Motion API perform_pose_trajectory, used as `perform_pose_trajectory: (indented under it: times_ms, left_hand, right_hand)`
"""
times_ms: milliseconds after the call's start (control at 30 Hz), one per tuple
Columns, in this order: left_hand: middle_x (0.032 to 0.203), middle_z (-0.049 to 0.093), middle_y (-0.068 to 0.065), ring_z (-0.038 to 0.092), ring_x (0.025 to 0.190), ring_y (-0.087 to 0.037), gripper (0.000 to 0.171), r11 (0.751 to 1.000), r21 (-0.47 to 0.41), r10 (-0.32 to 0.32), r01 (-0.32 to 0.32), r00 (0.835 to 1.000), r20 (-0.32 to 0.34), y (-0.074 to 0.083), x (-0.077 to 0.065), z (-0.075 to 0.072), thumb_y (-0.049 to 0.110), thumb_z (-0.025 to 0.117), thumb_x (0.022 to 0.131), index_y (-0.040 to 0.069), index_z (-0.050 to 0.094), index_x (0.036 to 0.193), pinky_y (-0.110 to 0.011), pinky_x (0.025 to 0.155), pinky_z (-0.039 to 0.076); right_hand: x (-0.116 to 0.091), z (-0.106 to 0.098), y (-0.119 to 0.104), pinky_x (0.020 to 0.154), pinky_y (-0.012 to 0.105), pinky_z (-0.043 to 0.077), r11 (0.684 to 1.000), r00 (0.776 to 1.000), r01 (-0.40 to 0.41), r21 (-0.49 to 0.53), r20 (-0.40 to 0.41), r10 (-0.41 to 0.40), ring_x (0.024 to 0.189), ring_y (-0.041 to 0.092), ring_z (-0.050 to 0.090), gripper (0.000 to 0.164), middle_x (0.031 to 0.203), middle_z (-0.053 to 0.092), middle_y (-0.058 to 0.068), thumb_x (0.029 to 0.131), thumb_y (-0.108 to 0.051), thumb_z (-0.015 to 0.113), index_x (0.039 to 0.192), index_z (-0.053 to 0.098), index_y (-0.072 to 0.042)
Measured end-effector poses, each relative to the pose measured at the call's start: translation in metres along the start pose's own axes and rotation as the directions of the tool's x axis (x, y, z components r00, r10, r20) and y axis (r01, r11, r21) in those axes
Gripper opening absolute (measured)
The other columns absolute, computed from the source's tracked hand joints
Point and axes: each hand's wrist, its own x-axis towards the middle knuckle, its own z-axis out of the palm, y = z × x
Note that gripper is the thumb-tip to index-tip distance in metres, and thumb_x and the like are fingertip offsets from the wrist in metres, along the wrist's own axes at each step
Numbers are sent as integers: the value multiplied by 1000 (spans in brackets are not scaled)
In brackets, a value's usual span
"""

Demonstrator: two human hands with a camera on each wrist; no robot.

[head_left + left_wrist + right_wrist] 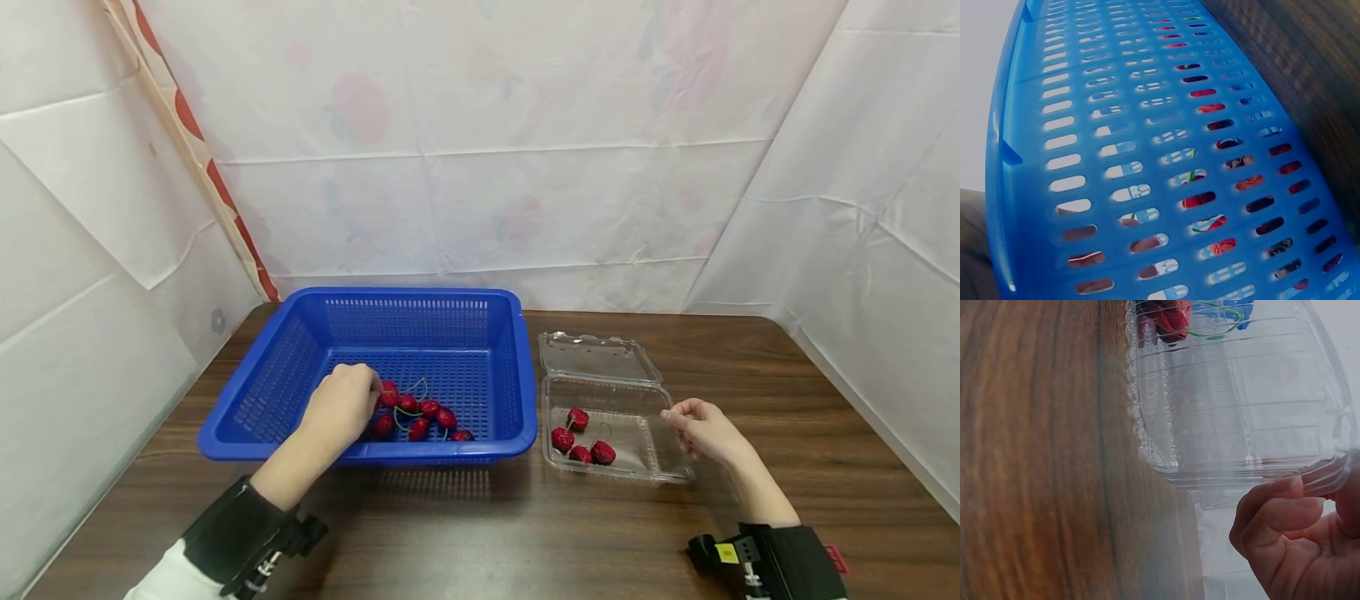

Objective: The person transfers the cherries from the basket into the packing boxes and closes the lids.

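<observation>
A blue slotted basket [457, 454] holds several red cherries [429, 408] with green stems near its front wall. My left hand [341, 404] reaches over that wall, its fingertips beside the leftmost cherries; the hand itself hides whether they pinch one. In the left wrist view, the basket wall [1029, 187] blocks most of the hand, and red patches show through its slots. To the right, an open clear plastic clamshell box [633, 433] contains several dark red cherries [602, 452] at its left side. My right hand [1291, 534] pinches the box's right rim between thumb and curled fingers.
Basket and box stand side by side on a dark wooden table [495, 533]. The box's lid [596, 358] lies folded back toward the rear. White sheeting [465, 208] hangs behind the table and along both sides.
</observation>
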Motion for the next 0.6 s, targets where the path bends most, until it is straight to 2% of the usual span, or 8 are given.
perform_pose_trajectory:
  times_ms: [233,433,600]
  left_hand:
    - [79,64,-14,60,68,-26,9,999,-19,47,-50,993,-112,6,-6,2,-2,59,80,-2,67,82,-42,61,49]
    - [74,62,-12,60,69,-28,5,995,0,101,-104,968,-228,11,-10,8,0,62,79,-2,67,80,-42,62,48]
    - [72,61,-10,60,65,-25,5,990,7,139,-143,948,-285,16,-14,11,1,63,79,-1,68,80,-39,57,48]
  right_hand:
    - [0,0,0,42,23,37,1000,1000,-8,-5,-5,8,48,9,41,22,58,42,1,92,-15,45,92,39,5]
    - [0,1,0,42,23,36,1000,1000,-8,-6,-7,8,47,8,41,21,57,42,1,92,-15,45,92,39,5]
    - [1,1,0,42,22,35,1000,1000,2,-8,-2,-2,46,8,40,20,56,42,1,92,-14,45,90,39,5]
